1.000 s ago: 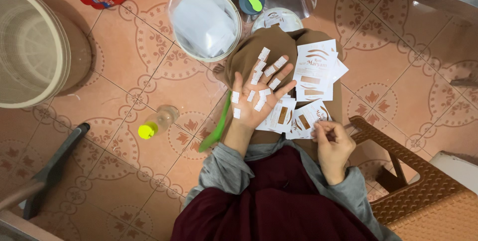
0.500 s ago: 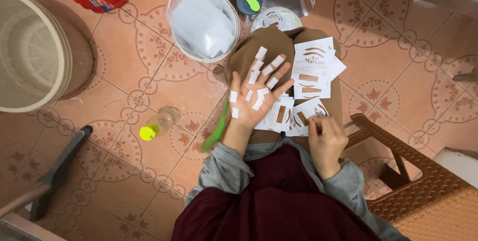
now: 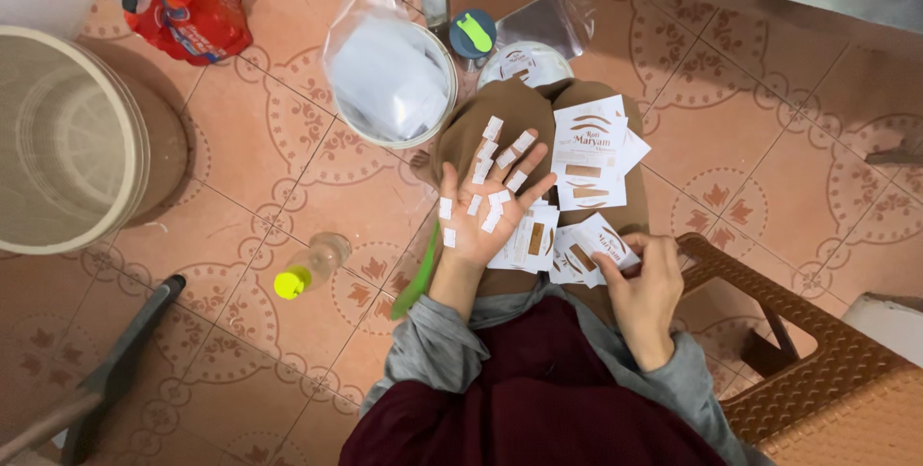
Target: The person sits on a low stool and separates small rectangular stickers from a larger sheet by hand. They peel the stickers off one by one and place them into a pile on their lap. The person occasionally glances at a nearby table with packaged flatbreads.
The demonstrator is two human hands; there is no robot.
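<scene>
My left hand [image 3: 486, 201] is held palm up and spread above my lap, with several small white tape pieces [image 3: 492, 127] stuck to its fingers and palm. My right hand [image 3: 646, 283] rests on my right thigh, its fingers pinching the edge of a white printed paper label [image 3: 601, 247]. More white labels with brown print [image 3: 586, 153] lie stacked on my brown-trousered knees under and beside both hands.
A bowl lined with a clear plastic bag [image 3: 389, 76] stands ahead on the tiled floor. A large beige tub [image 3: 67, 139] is at left, a red packet [image 3: 187, 4] behind it. A small bottle with yellow cap [image 3: 308, 269], a green strip [image 3: 415, 278] and a brown wicker stool [image 3: 817, 370] are near.
My right hand has moved from beside my lap up onto the labels and taken hold of one. My left hand has stayed spread with the tape pieces.
</scene>
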